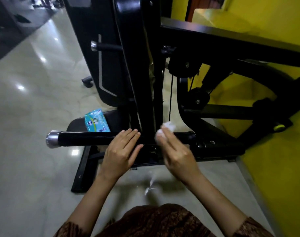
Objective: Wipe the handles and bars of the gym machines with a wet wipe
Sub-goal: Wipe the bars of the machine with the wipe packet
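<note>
Two hands met on one padded bar [87,139], which ran crosswise low on the gym machine. At the bar's left tip sat a chrome end cap [52,139], and no wipe was touching the bare stretch between it and the hands. That stretch could easily be missed if the wiping stayed near the middle.

Just behind the bar, left of its middle, a pack of wet wipes [96,121] lay on the seat pad [75,125]. What it held could not be seen, nor whether its flap was sealed. If the flap was open, the wipes inside would probably dry out, and a careless sweep along the bar might knock the pack to the floor.

The left hand [121,147] lay flat over the bar's middle, fingers straight and together, gripping nothing. It would steady the bar only lightly.

Right of it, the blurred right hand [174,151] held a bunched wet wipe [162,132] at its fingertips against the bar, apparently pinched, with the thumb hidden. So small a wad might slip free or wet only a narrow strip. Behind the bar's right part a thin cable [171,96] hung down, near enough to snag the wipe.
</note>
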The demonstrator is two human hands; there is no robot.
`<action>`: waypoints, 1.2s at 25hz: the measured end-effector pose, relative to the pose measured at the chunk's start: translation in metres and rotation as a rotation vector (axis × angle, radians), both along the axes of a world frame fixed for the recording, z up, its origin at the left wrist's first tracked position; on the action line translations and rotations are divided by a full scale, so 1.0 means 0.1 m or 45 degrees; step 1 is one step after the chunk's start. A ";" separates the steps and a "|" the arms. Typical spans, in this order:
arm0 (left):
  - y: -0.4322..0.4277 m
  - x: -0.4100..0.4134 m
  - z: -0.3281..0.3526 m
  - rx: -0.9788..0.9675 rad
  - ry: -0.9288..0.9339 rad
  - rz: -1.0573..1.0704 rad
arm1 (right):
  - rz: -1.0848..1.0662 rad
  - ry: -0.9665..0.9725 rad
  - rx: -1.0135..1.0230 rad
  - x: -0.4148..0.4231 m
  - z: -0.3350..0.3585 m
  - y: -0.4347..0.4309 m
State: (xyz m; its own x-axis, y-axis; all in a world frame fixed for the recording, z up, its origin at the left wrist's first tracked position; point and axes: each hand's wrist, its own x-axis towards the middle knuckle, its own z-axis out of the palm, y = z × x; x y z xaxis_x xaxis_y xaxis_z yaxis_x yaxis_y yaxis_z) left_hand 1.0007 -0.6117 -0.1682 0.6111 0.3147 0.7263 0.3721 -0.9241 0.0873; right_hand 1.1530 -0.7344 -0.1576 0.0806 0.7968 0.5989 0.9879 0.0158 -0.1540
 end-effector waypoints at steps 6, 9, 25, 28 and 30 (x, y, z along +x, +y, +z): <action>0.03 -0.02 0.05 -0.034 -0.021 -0.005 | 0.152 -0.174 -0.199 0.10 0.07 0.09; 0.01 -0.01 0.06 -0.071 -0.032 0.001 | -0.186 -0.176 -0.419 0.21 0.36 -0.11; 0.08 -0.02 0.16 -0.062 0.056 0.056 | -0.380 0.314 -0.642 0.38 0.51 -0.06; 0.13 -0.01 0.17 -0.082 0.085 0.092 | -0.342 0.452 -0.673 -0.02 0.54 0.20; 0.20 -0.05 0.19 -0.097 0.110 0.106 | -0.101 0.533 -0.642 -0.25 0.63 0.36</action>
State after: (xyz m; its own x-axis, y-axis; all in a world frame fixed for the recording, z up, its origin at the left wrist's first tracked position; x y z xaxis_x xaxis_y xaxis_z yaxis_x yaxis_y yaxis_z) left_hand 0.9962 -0.5918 -0.1494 0.6399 0.4191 0.6441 0.4563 -0.8816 0.1202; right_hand 1.1283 -0.6982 -0.0950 0.2961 0.9533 0.0593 0.8379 -0.2295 -0.4952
